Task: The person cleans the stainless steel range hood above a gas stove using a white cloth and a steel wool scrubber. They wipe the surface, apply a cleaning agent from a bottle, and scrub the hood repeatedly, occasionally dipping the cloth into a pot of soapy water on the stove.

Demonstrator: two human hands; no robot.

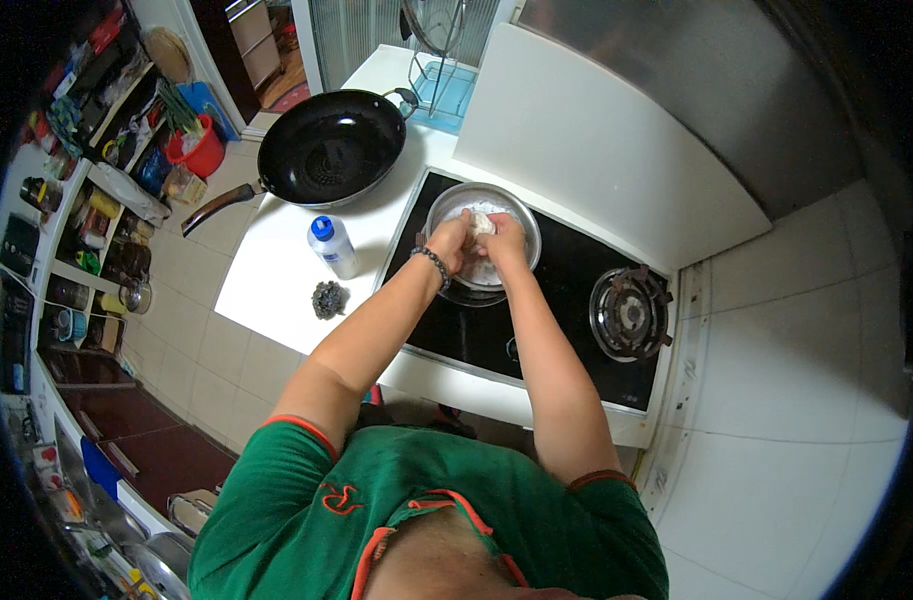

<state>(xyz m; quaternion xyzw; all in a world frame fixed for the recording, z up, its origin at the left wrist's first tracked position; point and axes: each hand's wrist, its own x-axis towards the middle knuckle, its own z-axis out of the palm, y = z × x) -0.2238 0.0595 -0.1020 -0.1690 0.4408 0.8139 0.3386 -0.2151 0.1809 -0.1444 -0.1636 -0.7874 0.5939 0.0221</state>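
Both hands are over a round metal basin (532,226) that stands on the left side of the black gas stove. My left hand (450,243), with a dark beaded bracelet on its wrist, and my right hand (505,241) are closed around a whitish, crumpled cloth (483,224). White foam or suds show inside the basin around the fingers. To the left on the white counter stands a bottle (334,250) with a blue cap, and near it lies a dark steel wool scrubber (328,300).
A large black wok (331,150) rests on the counter at the back left, its handle (219,207) jutting past the edge. At the right is a bare burner (631,314). Behind the stove rises a white panel (616,130). A red bucket (198,150) sits far left near shelves.
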